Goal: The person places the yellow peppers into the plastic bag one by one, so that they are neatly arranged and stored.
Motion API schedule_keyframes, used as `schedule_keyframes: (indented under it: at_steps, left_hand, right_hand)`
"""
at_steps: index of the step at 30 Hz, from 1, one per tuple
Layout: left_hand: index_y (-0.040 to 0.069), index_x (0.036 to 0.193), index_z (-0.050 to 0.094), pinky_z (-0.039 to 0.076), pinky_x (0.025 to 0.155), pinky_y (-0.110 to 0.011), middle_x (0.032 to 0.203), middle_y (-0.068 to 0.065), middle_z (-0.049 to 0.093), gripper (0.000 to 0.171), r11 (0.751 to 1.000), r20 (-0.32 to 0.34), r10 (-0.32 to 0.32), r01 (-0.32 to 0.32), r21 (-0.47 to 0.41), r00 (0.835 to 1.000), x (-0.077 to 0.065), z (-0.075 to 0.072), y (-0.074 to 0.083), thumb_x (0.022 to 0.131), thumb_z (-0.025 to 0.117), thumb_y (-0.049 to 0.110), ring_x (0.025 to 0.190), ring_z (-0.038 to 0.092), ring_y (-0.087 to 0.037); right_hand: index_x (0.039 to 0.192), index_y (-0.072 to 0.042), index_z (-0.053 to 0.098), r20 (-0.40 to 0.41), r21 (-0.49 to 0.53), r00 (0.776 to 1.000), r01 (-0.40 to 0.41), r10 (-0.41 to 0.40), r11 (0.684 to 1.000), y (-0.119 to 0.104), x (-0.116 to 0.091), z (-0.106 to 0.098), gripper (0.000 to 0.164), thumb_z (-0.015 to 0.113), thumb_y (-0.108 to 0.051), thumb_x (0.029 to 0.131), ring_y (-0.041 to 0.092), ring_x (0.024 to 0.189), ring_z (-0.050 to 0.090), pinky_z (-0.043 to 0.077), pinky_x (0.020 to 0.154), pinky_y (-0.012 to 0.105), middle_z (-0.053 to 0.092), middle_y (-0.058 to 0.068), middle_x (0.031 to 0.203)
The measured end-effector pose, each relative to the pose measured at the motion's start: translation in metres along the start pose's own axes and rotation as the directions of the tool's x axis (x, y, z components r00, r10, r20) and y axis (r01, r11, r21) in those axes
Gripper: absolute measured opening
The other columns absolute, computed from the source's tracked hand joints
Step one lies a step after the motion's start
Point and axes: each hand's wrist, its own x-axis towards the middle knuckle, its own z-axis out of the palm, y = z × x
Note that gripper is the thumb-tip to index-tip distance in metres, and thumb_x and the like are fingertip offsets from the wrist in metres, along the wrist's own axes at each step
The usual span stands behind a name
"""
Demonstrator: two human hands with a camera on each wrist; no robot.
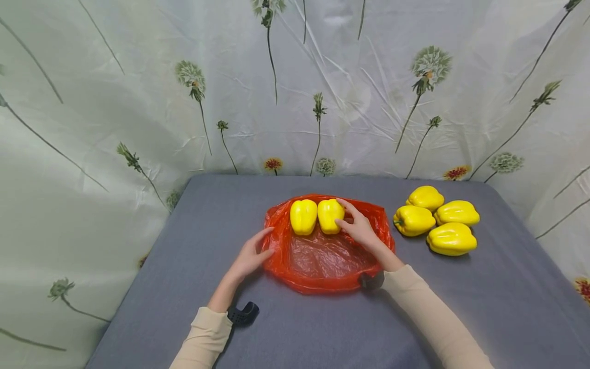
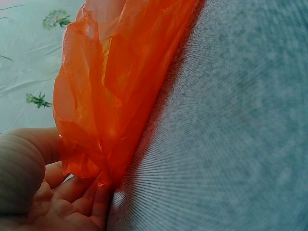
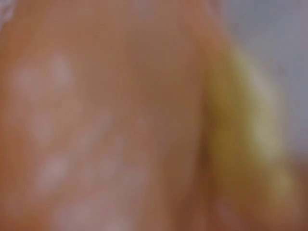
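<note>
An unfolded red plastic bag (image 1: 313, 283) lies on the table, its mouth wide. Inside, along its far side, two yellow bell peppers stand side by side: a left one (image 1: 303, 218) and a right one (image 1: 328, 217). My right hand (image 1: 361, 230) reaches over the bag's right side and grips the right pepper between thumb and fingers. At the left edge, my left hand (image 1: 249, 259) holds the bag's side. The left wrist view shows the crumpled red plastic (image 2: 110, 96) between thumb and fingers, fingertips partly hidden. The right wrist view is blurred, with a yellow pepper (image 3: 245, 134) at right.
Right of the bag, several yellow bell peppers (image 1: 451, 239) lie grouped on the grey table (image 1: 193, 225). A dark strap (image 1: 243, 313) sits at the left wrist. Behind the table hangs a pale curtain (image 1: 350, 128) with dandelion prints.
</note>
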Motion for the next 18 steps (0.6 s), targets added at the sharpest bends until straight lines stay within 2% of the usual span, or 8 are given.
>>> schedule_keyframes:
  at_steps: [4, 7, 13, 18]
  left_hand:
    - [0.002, 0.140, 0.039, 0.031, 0.111, -0.054, 0.145, -0.023, 0.040, 0.055, 1.000, -0.010, -0.003, 0.003, 0.009, 1.000, 0.006, 0.003, -0.018, 0.089, 0.059, 0.006, 0.135, 0.037, -0.040]
    - [0.007, 0.141, 0.039, 0.033, 0.111, -0.052, 0.146, -0.019, 0.041, 0.056, 1.000, -0.001, -0.019, 0.019, 0.000, 1.000, 0.008, 0.004, -0.025, 0.089, 0.060, 0.010, 0.135, 0.038, -0.036]
    - [0.011, 0.142, 0.039, 0.033, 0.111, -0.053, 0.147, -0.017, 0.040, 0.057, 0.998, 0.002, -0.053, 0.053, -0.030, 0.999, 0.007, 0.004, -0.024, 0.089, 0.060, 0.011, 0.136, 0.038, -0.035]
    - [0.011, 0.143, 0.038, 0.032, 0.111, -0.053, 0.147, -0.017, 0.039, 0.057, 0.998, 0.003, -0.055, 0.055, -0.010, 0.998, 0.008, 0.003, -0.023, 0.090, 0.059, 0.011, 0.137, 0.037, -0.036]
  right_hand:
    - [0.149, -0.022, 0.023, 0.002, -0.013, 1.000, 0.003, -0.003, 1.000, 0.000, -0.002, -0.001, 0.063, 0.054, -0.019, 0.095, 0.039, 0.126, 0.048, 0.052, 0.093, 0.045, 0.035, 0.020, 0.147]
    - [0.150, -0.022, 0.020, -0.001, -0.042, 1.000, 0.025, -0.025, 0.999, -0.001, -0.006, -0.006, 0.066, 0.055, -0.020, 0.094, 0.039, 0.125, 0.049, 0.050, 0.095, 0.048, 0.035, 0.022, 0.146]
    - [0.149, -0.020, 0.021, -0.005, -0.099, 0.995, 0.100, -0.101, 0.990, -0.007, -0.017, -0.020, 0.066, 0.056, -0.019, 0.093, 0.042, 0.122, 0.051, 0.047, 0.096, 0.054, 0.033, 0.024, 0.147]
    - [0.149, -0.020, 0.021, -0.019, -0.127, 0.993, 0.110, -0.114, 0.986, -0.010, -0.028, -0.035, 0.066, 0.056, -0.023, 0.093, 0.043, 0.124, 0.049, 0.046, 0.097, 0.056, 0.033, 0.025, 0.147]
